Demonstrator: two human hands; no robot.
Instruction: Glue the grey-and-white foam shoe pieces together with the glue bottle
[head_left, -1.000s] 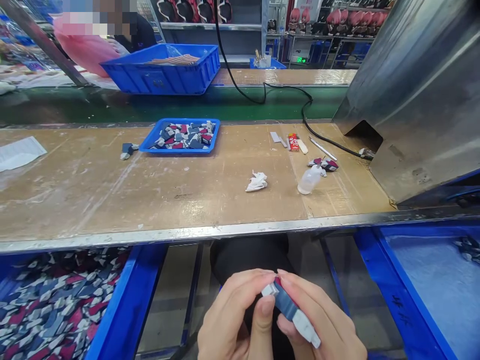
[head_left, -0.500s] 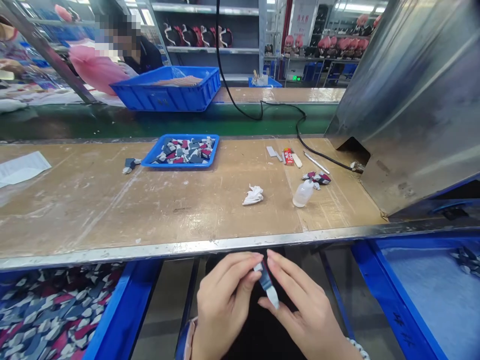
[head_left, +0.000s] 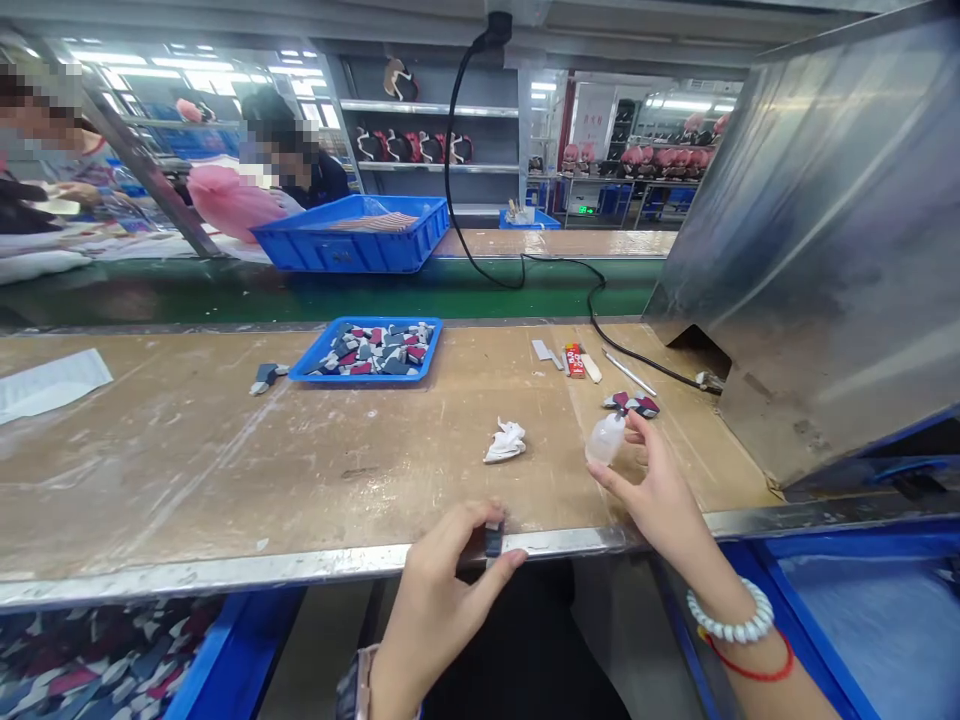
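My left hand (head_left: 450, 585) is at the table's front edge, its fingers closed on a small dark grey and white piece (head_left: 493, 541). Part of that piece is hidden behind the fingers. Farther right, my right hand (head_left: 651, 475) has its thumb and fingers around a small translucent plastic bottle (head_left: 604, 440), which leans slightly on the tabletop. Just behind the bottle lie a few dark red and grey pieces (head_left: 634, 404). A crumpled white tissue (head_left: 506, 441) sits between the two hands, farther back.
A blue tray (head_left: 360, 378) of similar pieces stands behind, with a loose piece (head_left: 266, 377) beside it. Blue bins (head_left: 225, 650) flank my lap. A metal housing (head_left: 840, 250) rises at right, near a black cable (head_left: 487, 275). People work across the green strip.
My right hand has left the small piece and moved forward and right to the bottle. My left hand keeps the piece, now at the table edge. The view has tilted up.
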